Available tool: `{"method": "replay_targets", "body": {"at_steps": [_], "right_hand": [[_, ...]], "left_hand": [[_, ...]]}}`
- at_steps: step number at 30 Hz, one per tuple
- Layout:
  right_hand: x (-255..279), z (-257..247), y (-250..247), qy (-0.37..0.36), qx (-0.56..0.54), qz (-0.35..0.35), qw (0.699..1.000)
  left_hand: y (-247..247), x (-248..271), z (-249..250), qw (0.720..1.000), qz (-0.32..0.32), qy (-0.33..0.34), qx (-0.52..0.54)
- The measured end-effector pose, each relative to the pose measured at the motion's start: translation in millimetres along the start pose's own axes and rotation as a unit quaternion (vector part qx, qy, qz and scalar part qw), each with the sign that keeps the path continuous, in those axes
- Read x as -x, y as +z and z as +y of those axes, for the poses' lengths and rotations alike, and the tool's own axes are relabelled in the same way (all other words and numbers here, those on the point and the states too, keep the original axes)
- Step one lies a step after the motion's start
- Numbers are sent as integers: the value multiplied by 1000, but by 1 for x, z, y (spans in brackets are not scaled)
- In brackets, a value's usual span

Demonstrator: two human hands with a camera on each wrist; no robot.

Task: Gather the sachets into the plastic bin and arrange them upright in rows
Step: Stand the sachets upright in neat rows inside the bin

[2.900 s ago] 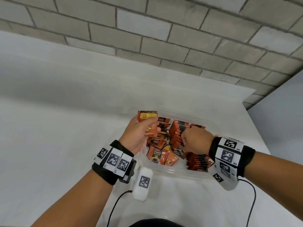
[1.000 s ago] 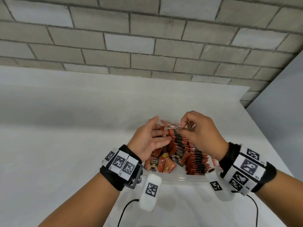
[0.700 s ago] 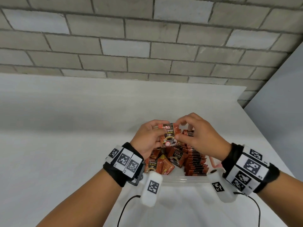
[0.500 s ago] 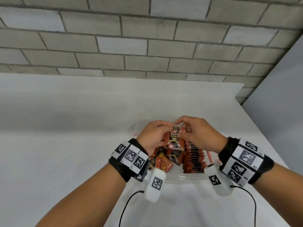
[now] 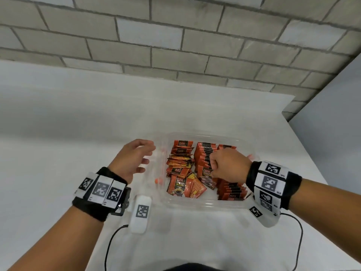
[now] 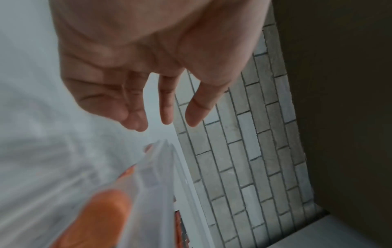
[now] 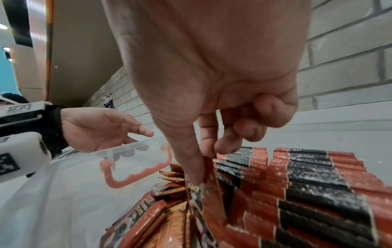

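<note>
Most of the sachets point(image 5: 207, 155) already stand upright in rows along the right side of the plastic bin point(image 5: 205, 204), a loose heap point(image 5: 180, 173) still lies on its left, and the right hand point(image 5: 229, 166) pinches one sachet point(image 7: 208, 176) into the row while the left hand point(image 5: 132, 160) hovers spread and empty by the bin's left edge.
</note>
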State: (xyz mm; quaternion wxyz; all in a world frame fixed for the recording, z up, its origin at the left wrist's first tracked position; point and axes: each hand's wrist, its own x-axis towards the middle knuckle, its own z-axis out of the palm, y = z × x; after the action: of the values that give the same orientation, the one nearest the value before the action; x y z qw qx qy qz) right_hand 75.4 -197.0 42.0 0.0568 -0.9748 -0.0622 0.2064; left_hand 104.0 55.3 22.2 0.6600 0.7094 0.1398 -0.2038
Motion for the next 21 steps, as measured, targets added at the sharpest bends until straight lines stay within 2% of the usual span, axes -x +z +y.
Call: {"method": "replay_targets", "body": {"at_steps": [10,17,21], "right_hand": [[-6,-11,6,20,184,-54,981],[-8,-15,3,5,219,-88,972],[-9,-18,1,-10,240,-62,969]], "left_hand": [[0,1,-18,998,-64,-13,19],[2,-3,-23,997,-69,2,22],[2,-5,-25,997,-73,6,30]]}}
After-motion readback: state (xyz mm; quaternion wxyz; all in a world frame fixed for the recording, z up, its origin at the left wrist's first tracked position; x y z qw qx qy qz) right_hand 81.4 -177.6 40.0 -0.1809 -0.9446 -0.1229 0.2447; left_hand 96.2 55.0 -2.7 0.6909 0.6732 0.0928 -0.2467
